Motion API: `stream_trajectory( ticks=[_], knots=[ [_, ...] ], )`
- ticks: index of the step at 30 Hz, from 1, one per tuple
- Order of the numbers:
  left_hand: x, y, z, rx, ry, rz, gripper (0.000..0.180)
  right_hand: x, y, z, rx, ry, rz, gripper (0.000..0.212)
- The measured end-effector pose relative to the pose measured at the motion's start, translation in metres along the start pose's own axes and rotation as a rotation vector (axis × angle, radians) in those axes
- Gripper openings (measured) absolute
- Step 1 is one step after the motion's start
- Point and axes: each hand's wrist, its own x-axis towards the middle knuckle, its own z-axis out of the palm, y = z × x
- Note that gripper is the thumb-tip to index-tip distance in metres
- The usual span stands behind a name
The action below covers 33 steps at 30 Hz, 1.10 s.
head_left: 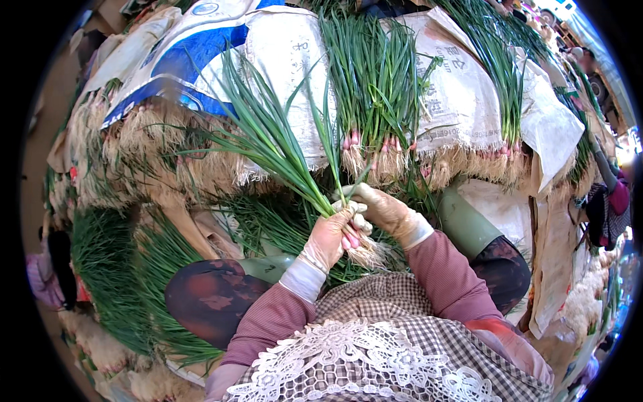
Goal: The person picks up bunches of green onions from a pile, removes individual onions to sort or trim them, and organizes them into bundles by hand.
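In my gloved left hand (328, 238) is a small bunch of green garlic (284, 154), the fingers wrapped round its stems. Its long leaves fan up and to the left; pink bulbs and pale stringy roots stick out below the fist. My right hand (380, 209), gloved as well, is closed beside the left one, pinching a thin green garlic stalk or leaf at the bunch's stems. Exactly what lies under its fingertips is partly hidden. Just beyond my hands, sorted bundles of green garlic (375, 74) lie on white woven sacks (452, 87), roots toward me.
A thick row of rooty ends (151, 137) shows under the sacks. Loose green leaves (268, 218) lie between my knees, and big heaps of greens (107, 268) are at my left. A brown sheet (552, 261) hangs at the right. Another person (609, 201) is at the far right.
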Motion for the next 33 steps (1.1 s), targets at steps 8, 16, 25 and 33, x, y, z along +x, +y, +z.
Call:
stream_trajectory(
  ticks=[8, 16, 25, 33],
  knots=[
    [-0.019, 0.018, 0.028, -0.137, -0.154, 0.058, 0.027, 0.044, 0.025, -0.035, -1.775, -0.023, 0.198, 0.027],
    [0.001, 0.004, -0.017, -0.061, 0.032, -0.087, 0.03, 0.072, -0.079, -0.007, -1.371, 0.788, -0.029, 0.037],
    [0.002, 0.025, -0.016, -0.061, 0.074, 0.008, 0.031, 0.025, -0.104, -0.015, -0.481, 0.181, -0.101, 0.026],
    [0.005, 0.005, -0.015, 0.166, 0.17, -0.068, 0.021, -0.014, -0.04, 0.013, -0.907, 0.141, 0.22, 0.047]
  ],
)
